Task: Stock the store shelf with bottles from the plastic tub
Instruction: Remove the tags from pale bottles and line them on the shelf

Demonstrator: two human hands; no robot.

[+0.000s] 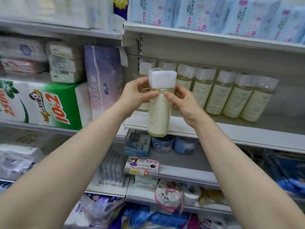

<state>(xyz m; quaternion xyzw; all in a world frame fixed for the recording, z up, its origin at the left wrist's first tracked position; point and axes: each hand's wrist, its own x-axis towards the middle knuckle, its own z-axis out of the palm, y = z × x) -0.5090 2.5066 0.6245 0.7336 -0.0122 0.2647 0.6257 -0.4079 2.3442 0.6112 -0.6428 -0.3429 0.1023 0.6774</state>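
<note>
— Forearms (74,154) are filling the foreground, both reaching up and forward. What are they ending in?

— Both hands are meeting on one bottle (158,113). The left hand (138,95) is curling round its left side, thumb lying across the front just under the cap. The right hand (183,103) is doing the same from the right, so the two thumbs are nearly touching.

— And where is the bottle sitting?

— It is not sitting: it is hanging upright in the air, in front of the lip of the shelf (231,131), its base dipping below that edge. It is holding pale yellow liquid and wearing a cream label and a white square cap (162,78).

— Behind it?

— A row of matching bottles (231,95) is standing on that shelf, running off to the right. Blue tissue packs (198,12) are lying on the board above, and round blue tins (162,144) are standing below. A purple pack (104,76) and a green-and-white paper-roll pack (49,104) are filling the bay to the left.
</note>
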